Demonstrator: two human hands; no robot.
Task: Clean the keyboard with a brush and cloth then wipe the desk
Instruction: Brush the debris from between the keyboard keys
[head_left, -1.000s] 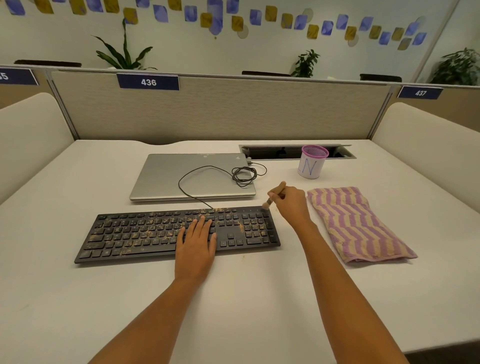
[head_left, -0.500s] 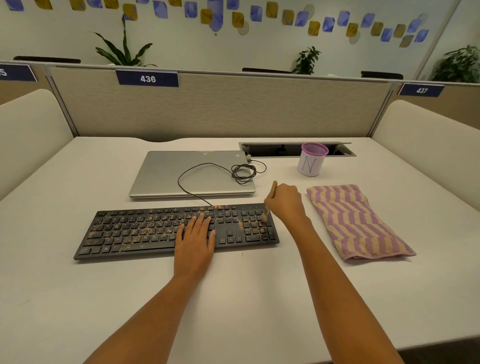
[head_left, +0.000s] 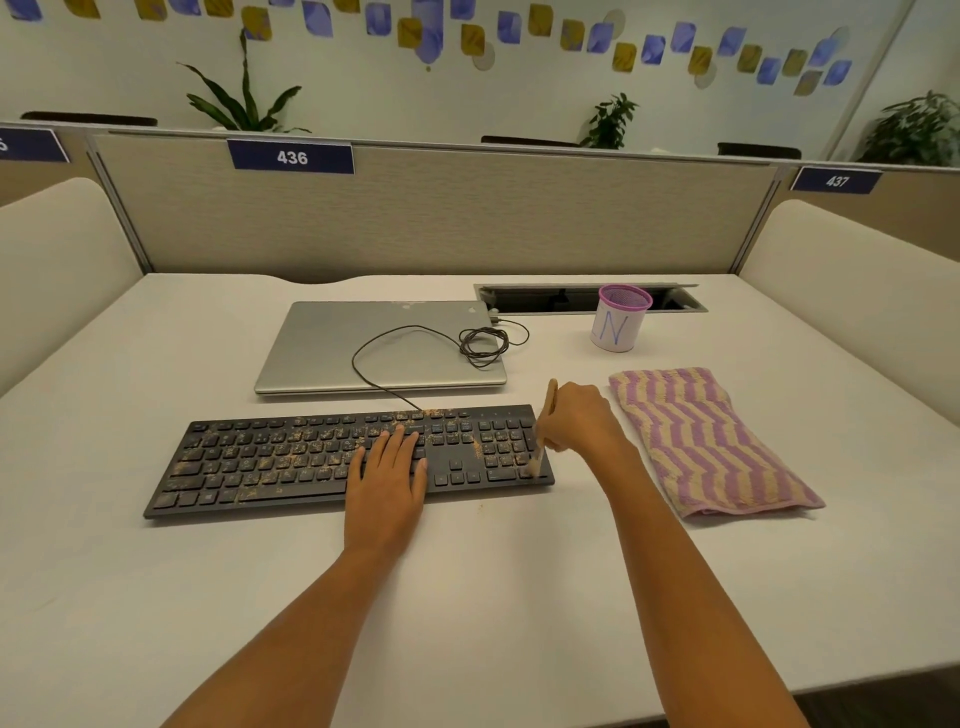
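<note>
**Since last check, brush (head_left: 535, 460) is dropping from keyboard's (head_left: 270, 462) far edge to near right corner**

Nearest, left hand (head_left: 387, 475) is lying flat on the middle keys, fingers straight, gripping nothing. At its 3 o'clock, right hand (head_left: 576, 418) is pinching the brush handle. Striped cloth (head_left: 706, 441) is resting on the desk (head_left: 467, 597), further toward 3 o'clock.

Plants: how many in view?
3, all beyond the partition: left plant above the 436 sign, middle plant, right plant at the frame edge. Others may be hidden behind the partition.
</note>
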